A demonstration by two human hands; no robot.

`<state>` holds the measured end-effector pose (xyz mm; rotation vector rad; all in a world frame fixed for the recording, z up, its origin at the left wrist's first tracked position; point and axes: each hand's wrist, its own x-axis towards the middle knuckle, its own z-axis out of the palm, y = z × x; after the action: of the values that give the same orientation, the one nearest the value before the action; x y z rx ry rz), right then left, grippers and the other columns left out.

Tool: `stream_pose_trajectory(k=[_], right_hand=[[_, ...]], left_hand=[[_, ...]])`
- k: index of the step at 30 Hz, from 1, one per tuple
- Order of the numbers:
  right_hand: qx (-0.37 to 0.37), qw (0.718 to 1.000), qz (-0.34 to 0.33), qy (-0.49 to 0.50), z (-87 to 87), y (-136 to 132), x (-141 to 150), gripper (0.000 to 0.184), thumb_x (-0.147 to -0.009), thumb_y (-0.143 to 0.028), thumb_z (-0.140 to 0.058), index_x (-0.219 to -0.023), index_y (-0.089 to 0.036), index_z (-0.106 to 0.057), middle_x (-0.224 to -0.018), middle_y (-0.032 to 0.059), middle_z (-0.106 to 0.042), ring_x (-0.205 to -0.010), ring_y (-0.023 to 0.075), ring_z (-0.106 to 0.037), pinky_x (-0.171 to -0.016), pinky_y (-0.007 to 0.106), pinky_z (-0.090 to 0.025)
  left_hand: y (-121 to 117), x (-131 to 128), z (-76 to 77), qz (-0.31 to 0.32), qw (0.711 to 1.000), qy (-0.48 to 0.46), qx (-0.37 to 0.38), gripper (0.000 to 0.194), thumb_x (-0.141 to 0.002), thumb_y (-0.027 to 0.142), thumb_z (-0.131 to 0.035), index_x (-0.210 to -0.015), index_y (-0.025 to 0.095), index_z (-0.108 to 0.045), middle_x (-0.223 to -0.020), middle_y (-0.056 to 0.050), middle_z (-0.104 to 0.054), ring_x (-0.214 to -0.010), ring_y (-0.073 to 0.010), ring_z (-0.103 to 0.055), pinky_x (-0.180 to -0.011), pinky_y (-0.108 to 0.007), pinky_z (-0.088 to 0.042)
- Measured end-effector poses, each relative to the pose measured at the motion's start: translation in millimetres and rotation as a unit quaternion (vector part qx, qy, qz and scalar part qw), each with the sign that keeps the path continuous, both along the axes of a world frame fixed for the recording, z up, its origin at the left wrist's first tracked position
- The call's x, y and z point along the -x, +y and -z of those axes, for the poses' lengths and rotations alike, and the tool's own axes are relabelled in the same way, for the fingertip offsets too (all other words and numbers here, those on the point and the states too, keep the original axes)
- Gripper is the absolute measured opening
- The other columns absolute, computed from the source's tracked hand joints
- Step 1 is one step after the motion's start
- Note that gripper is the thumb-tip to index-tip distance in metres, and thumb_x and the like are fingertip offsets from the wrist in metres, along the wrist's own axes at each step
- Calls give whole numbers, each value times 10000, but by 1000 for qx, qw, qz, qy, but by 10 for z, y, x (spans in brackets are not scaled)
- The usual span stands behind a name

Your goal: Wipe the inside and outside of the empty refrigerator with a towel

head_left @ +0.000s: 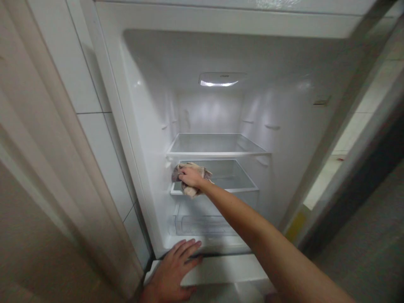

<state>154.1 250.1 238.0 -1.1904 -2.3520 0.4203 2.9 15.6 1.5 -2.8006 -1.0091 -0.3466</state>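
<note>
Inside the open fridge (139,139), my right hand (191,176) grips a crumpled beige and grey-purple cloth (191,191). The cloth lies at the left part of the lower glass shelf (235,176), against or close to the left wall, and some of it hangs over the shelf's front edge. My right arm crosses in front of the right part of the compartment. Lower down, my left hand (176,269) is spread, fingers apart, at the fridge's bottom front edge, with nothing in it. Whether its palm presses on the surface is hard to make out.
Above the cloth runs an upper glass shelf (217,145). A clear drawer (202,226) sits at the bottom, partly behind my right arm. A lit lamp (221,80) is in the ceiling. The open door (353,181) stands at right; a tiled wall (101,139) and door frame (41,126) are at left.
</note>
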Motion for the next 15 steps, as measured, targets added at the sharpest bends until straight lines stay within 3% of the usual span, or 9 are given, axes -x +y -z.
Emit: stream_pose_trajectory(k=[3, 6, 8, 12, 15], right_hand=[[41, 992, 37, 115, -34, -217, -28, 295, -950, -224, -549, -1053, -196, -824, -1018, 29, -818, -947, 201, -732, -849, 249, -562], [43, 968, 110, 223, -102, -354, 154, 514, -1025, -221, -331, -1309, -130, -750, -1125, 90, -805, -933, 210, -740, -788, 268, -586], [41, 944, 117, 306, -122, -427, 390, 573, -1039, -231, -267, -1418, -132, -687, -1259, 113, -780, -1046, 215, -749, -883, 291, -611], [23, 898, 112, 426, -48, -463, 878, 538, -1028, -306, -403, -1514, -196, -605, -1464, 119, -696, -1401, 246, -631, -1145, 354, -554], [30, 892, 128, 433, -21, -259, 1019, 491, -1055, -296, -391, -1493, -215, -599, -1439, 113, -707, -1402, 233, -633, -1178, 367, -541]], left_hand=[[-16, -1, 7, 5, 999, 1, -47, 999, -782, 494, -903, -1683, 394, -484, -1850, -24, -376, -1619, -322, -449, -1321, -495, -350], [-15, -5, 39, 3, 997, 0, -73, 1007, -765, 494, -901, -1679, 395, -489, -1845, -30, -384, -1614, -327, -451, -1322, -502, -337], [-5, -7, 72, 3, 997, 3, -77, 1008, -750, 513, -909, -1665, 396, -504, -1836, -35, -403, -1600, -337, -467, -1309, -513, -352], [39, -4, 134, 8, 994, 1, -107, 987, -743, 647, -918, -1619, 369, -556, -1816, -51, -441, -1532, -350, -524, -1261, -507, -411], [104, 0, 185, 24, 984, 9, -176, 897, -825, 554, -935, -1617, 368, -558, -1811, -41, -447, -1512, -303, -528, -1253, -448, -420]])
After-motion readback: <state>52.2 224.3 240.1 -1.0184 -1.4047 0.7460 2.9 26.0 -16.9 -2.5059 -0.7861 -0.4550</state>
